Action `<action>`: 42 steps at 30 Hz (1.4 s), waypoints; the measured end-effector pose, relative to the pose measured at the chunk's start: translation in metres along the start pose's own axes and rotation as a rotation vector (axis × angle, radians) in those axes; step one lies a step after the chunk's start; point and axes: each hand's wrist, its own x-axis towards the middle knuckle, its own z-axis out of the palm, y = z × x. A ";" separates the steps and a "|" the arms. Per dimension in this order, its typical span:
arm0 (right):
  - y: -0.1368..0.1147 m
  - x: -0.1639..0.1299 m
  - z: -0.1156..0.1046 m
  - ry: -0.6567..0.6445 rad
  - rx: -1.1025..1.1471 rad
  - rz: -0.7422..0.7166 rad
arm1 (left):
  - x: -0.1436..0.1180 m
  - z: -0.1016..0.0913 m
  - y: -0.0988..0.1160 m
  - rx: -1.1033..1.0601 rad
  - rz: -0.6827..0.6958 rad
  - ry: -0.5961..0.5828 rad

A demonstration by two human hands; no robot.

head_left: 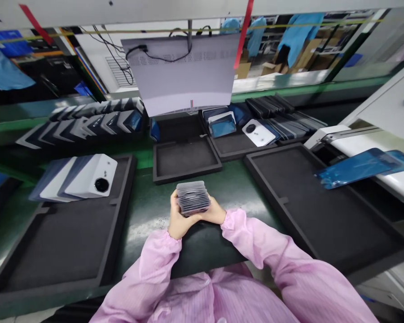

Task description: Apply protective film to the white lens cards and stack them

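Note:
A stack of several thin clear plastic trays with dark round parts [192, 197] is held upright over the green table, gripped from both sides. My left hand [177, 220] wraps its left edge and underside. My right hand [215, 214] holds its right side. Both sleeves are pink. The stack sits just in front of a small black foam tray [185, 161].
A large black foam tray [63, 242] on the left holds white phone back covers [87, 176]. Another large foam tray [323, 211] lies on the right. A blue film sheet [360, 167] rests on a white machine. Rows of covers [97, 121] and a monitor's back [185, 72] stand behind.

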 end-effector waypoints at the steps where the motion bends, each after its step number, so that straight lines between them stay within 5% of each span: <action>1: -0.001 -0.001 0.002 -0.005 0.025 0.006 | 0.000 0.001 -0.002 -0.017 -0.004 0.009; 5: -0.005 -0.005 0.009 0.053 0.127 0.048 | 0.000 0.006 -0.012 0.021 -0.029 0.096; 9: -0.019 -0.006 0.010 0.144 -0.023 0.167 | 0.004 0.006 -0.011 0.110 -0.053 0.149; 13: -0.043 -0.012 0.004 0.024 -0.147 0.202 | 0.002 -0.003 0.005 0.161 -0.146 0.123; 21: -0.073 -0.041 0.011 -0.113 -0.054 0.241 | -0.025 -0.017 0.024 -0.190 -0.158 0.085; 42: -0.074 -0.052 0.018 -0.195 0.202 0.364 | -0.036 -0.019 0.052 -0.094 -0.420 0.149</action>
